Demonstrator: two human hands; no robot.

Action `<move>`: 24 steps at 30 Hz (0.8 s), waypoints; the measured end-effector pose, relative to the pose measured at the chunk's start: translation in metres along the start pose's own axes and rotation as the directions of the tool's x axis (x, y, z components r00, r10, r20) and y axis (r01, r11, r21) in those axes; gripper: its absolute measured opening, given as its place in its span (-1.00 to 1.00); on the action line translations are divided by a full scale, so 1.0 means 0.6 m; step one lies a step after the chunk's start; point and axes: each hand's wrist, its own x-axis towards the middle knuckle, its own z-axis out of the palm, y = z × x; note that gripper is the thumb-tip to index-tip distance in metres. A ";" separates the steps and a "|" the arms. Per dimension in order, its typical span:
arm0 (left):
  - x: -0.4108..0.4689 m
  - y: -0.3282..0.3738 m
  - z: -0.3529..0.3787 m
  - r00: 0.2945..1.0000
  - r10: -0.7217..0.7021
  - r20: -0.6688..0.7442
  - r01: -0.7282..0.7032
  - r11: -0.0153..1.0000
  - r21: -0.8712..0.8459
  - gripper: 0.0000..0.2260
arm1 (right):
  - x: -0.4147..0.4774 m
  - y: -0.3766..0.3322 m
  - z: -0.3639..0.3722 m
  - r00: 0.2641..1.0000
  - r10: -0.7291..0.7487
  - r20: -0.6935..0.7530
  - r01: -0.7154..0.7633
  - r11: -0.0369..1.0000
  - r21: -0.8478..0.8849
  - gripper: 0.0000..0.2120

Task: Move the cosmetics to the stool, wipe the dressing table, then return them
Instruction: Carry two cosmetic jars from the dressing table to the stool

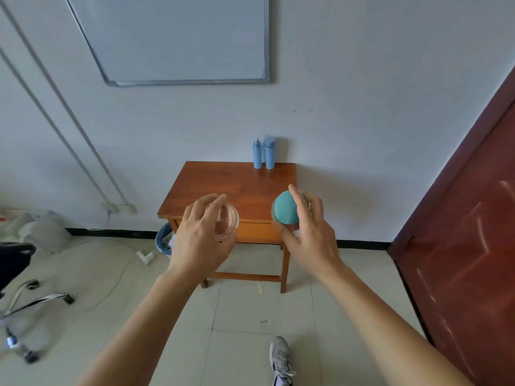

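Before the table, a person's left hand curls round a clear jar and the right hand grips a teal-lidded jar, two blue bottles standing at its back edge (no stool in view); carried level and set down one at a time, neither should tip.

Left forearm and right forearm were bare from frame bottom to wrists. Left hand and right hand were bare too. One foot wore low sneaker: grey mesh upper, white laces, black panel beside lacing at lower edge. Sneaker slightly blurred.
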 end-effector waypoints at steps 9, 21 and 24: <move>0.325 -0.111 0.140 0.997 -0.068 0.036 0.065 0.996 0.065 -0.45 | 0.328 0.150 0.157 0.996 -0.008 0.092 0.003 0.999 0.049 -0.31; 0.547 -0.300 0.255 0.978 -0.173 0.112 0.156 0.976 0.149 -0.45 | 0.575 0.227 0.341 0.974 -0.008 0.227 -0.003 0.999 0.050 -0.32; 0.586 -0.358 0.312 0.961 -0.207 0.183 0.187 0.975 0.118 -0.45 | 0.599 0.256 0.402 0.949 0.034 0.312 -0.036 0.999 0.000 -0.30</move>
